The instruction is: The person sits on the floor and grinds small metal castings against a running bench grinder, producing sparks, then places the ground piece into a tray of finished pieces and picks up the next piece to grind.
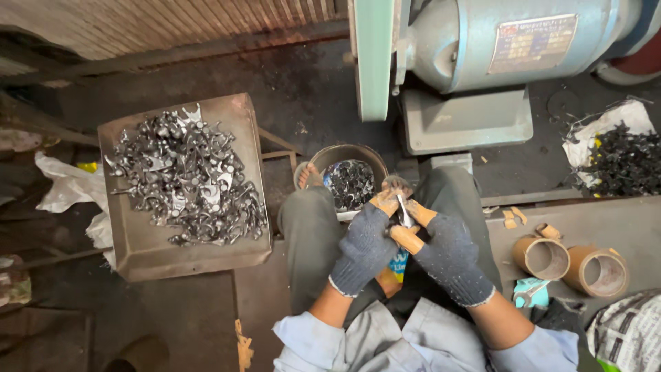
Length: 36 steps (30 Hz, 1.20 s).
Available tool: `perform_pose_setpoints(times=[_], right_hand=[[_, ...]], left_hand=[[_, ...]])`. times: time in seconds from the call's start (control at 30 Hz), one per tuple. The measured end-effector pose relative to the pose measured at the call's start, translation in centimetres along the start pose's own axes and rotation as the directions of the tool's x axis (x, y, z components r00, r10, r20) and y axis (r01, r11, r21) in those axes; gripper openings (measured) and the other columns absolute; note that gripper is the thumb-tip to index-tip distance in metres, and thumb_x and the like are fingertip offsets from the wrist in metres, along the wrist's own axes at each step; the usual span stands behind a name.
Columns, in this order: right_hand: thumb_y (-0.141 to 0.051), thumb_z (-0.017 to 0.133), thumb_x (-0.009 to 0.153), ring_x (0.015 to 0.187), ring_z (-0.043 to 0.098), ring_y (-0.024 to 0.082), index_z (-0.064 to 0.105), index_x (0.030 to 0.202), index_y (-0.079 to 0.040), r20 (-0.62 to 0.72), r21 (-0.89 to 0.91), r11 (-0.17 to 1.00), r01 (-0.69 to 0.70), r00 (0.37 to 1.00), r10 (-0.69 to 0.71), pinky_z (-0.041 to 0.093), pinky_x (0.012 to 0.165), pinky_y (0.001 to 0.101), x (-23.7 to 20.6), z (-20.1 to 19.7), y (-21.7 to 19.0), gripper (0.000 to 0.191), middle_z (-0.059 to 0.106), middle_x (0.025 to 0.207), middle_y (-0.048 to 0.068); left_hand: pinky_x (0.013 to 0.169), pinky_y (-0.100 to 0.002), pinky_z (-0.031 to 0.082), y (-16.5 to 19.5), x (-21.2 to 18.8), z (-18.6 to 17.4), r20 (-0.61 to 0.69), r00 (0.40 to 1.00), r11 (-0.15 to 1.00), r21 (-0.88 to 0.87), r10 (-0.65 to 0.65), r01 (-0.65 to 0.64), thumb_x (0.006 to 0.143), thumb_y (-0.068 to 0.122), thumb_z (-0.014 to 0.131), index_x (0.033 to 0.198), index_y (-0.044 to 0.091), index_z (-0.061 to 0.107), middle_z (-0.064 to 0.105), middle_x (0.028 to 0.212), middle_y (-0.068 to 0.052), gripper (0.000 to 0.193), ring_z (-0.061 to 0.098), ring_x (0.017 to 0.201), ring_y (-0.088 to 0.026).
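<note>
A small metal part (405, 219) sits pinched between both gloved hands, held over the person's lap just in front of a round bucket (339, 156) of similar dark pieces. The left hand (365, 248) curls around it from the left, its taped fingertips pressed against the part's upper end. The right hand (444, 251) comes in from the right, forearm angled up from the lower edge, thumb and forefinger closed on the part's lower side. Both wrists bend inward so the knuckles nearly meet. To the left, a metal tray (148, 251) carries a heap of shiny parts. 2 tape rolls (570, 263) lie on the bench at right.
</note>
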State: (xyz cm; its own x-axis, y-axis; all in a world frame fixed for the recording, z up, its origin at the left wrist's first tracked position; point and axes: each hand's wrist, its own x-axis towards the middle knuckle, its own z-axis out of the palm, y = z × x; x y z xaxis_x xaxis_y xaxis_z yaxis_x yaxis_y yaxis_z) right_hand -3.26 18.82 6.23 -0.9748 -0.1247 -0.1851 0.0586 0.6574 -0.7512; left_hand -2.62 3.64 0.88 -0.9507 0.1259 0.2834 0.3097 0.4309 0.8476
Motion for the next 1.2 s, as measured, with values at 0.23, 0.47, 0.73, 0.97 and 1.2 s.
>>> perform_pose_setpoints(times=[0.23, 0.47, 0.73, 0.97, 1.2], right_hand=[[-0.024, 0.072, 0.085, 0.12, 0.059, 0.016, 0.037, 0.154, 0.0, 0.288, 0.694, 0.715, 0.083, 0.878, -0.381, 0.046, 0.1, 0.0275, 8.7, 0.1, 4.2, 0.081, 0.063, 0.134, 0.004], [-0.026, 0.076, 0.089, 0.093, 0.063, 0.008, 0.057, 0.133, 0.003, 0.129, 0.753, 0.658, -0.013, 0.983, -0.128, 0.053, 0.081, 0.0239, 17.4, 10.6, 11.2, 0.056, 0.068, 0.106, 0.001], [-0.016, 0.074, 0.084, 0.091, 0.06, 0.006, 0.053, 0.14, -0.009, 0.229, 0.662, 0.729, -0.173, 0.973, 0.022, 0.051, 0.079, 0.0236, 14.3, 5.1, 5.8, 0.06, 0.065, 0.105, -0.003], [-0.018, 0.068, 0.094, 0.084, 0.061, 0.014, 0.065, 0.138, 0.0, 0.274, 0.655, 0.691, -0.307, 0.948, 0.161, 0.05, 0.077, 0.0332, 9.5, 4.7, 4.4, 0.048, 0.069, 0.096, 0.01], [-0.035, 0.068, 0.098, 0.104, 0.062, 0.011, 0.059, 0.128, 0.005, 0.433, 0.747, 0.625, -0.227, 0.879, -0.199, 0.05, 0.093, 0.0299, 9.7, 2.1, 6.9, 0.051, 0.068, 0.114, 0.005]], left_hand=[[0.089, -0.037, 0.059, -7.0, 6.8, -1.0, 0.368, 0.914, 0.765, -0.535, -0.17, 0.358, 0.089, 0.011, 0.078, 0.129, -0.004, 0.06, 0.072, 0.112, -0.014, 0.046, 0.072, 0.1, -0.023], [0.085, -0.03, 0.06, -17.5, 10.8, 3.7, 0.429, 0.844, 0.278, -0.809, -0.322, 0.518, 0.098, 0.012, 0.06, 0.124, 0.0, 0.063, 0.074, 0.105, -0.007, 0.029, 0.074, 0.095, -0.015], [0.09, -0.035, 0.053, -14.0, 10.2, 0.9, 0.383, 0.906, 0.697, -0.6, -0.181, 0.393, 0.085, 0.013, 0.075, 0.127, 0.0, 0.063, 0.068, 0.121, -0.011, 0.046, 0.065, 0.107, -0.018], [0.106, -0.043, 0.05, -6.2, 5.5, 0.5, -0.145, 0.989, 1.0, 0.011, 0.03, -0.029, 0.081, 0.013, 0.085, 0.131, -0.002, 0.059, 0.063, 0.131, -0.02, 0.058, 0.062, 0.12, -0.036], [0.095, -0.038, 0.054, -5.1, 5.5, -0.7, 0.047, 0.998, 0.991, -0.126, 0.045, -0.039, 0.076, 0.014, 0.084, 0.122, 0.0, 0.065, 0.066, 0.122, -0.019, 0.052, 0.065, 0.111, -0.028]])
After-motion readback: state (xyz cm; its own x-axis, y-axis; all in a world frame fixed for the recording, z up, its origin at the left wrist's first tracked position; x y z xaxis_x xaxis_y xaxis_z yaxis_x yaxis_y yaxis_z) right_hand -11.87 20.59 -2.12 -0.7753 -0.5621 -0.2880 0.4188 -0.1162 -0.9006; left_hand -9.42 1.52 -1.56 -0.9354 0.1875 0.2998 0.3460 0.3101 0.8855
